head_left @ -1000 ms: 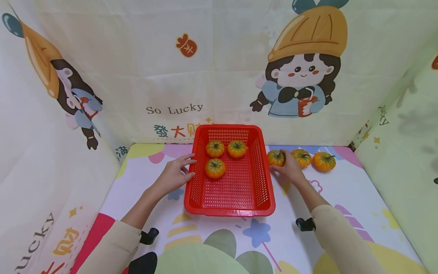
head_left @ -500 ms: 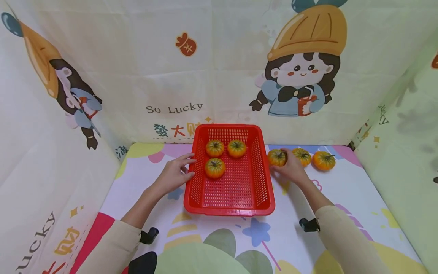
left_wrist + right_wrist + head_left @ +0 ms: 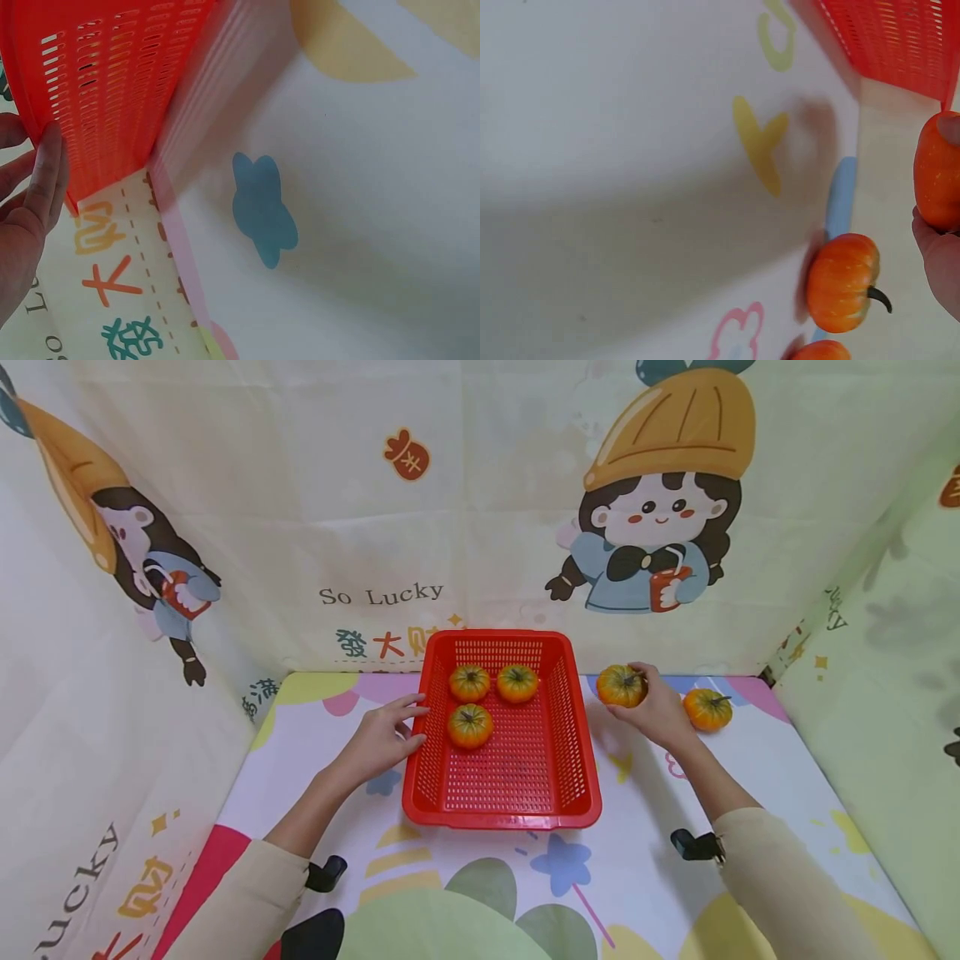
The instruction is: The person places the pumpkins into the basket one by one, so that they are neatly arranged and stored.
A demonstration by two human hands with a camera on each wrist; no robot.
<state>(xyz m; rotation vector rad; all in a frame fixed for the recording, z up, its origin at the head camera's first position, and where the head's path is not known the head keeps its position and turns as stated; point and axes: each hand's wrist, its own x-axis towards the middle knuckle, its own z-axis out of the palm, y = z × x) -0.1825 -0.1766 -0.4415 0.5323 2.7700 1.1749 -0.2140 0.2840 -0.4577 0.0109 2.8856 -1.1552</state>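
Note:
My right hand [image 3: 663, 712] grips a small orange-and-green pumpkin [image 3: 619, 686] just right of the red plastic basket [image 3: 501, 821], and the right wrist view has this pumpkin raised off the table. Two others rest on the table: one pumpkin [image 3: 841, 283] is hidden behind the hand in the head view, the other pumpkin [image 3: 707, 710] lies to its right. Inside the basket, toward its back and left, sit three pumpkins [image 3: 470, 727]. With fingers extended, my left hand [image 3: 381, 740] touches the basket's left rim.
A patterned cloth covers the table [image 3: 337, 852]. The basket stands near the back wall [image 3: 510, 552], and printed cloth walls also rise at the left and right sides.
My right hand has lifted the pumpkin from beside the basket, moving it up and slightly right. The left hand stays at the rim.

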